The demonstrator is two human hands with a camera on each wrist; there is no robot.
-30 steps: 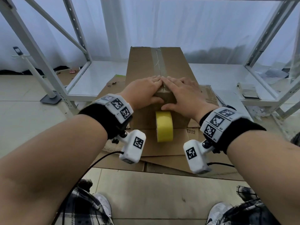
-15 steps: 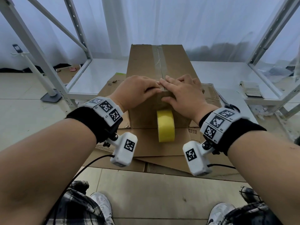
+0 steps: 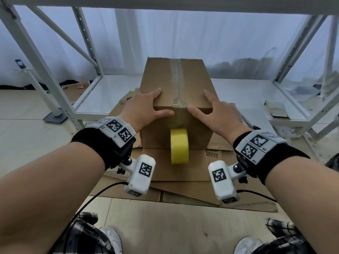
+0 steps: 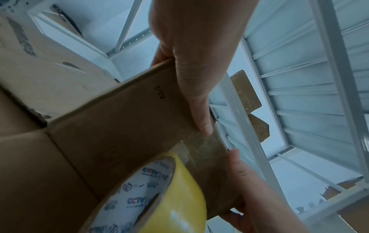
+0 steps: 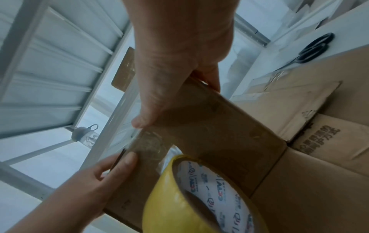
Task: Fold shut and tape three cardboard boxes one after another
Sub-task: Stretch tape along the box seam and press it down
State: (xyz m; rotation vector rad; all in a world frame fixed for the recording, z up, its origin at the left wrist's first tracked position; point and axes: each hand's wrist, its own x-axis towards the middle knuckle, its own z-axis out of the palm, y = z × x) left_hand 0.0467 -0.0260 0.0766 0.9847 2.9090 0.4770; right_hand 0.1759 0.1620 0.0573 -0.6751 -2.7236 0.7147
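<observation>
Cardboard box (image 3: 175,99), taped along its top seam: probably light but stiff. Best gripped at both near corners, where left hand (image 3: 142,107) and right hand (image 3: 218,114) press with spread, straight fingers. Tape roll (image 3: 179,146) hanging against the box's near face

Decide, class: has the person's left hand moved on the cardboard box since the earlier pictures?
Yes. The left hand has slid leftward, away from the taped centre seam of the cardboard box.

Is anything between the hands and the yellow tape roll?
Nothing visible. The tape roll hangs against the near face of the box, below the left hand and right hand, which rest on the box's near top edge.
</observation>
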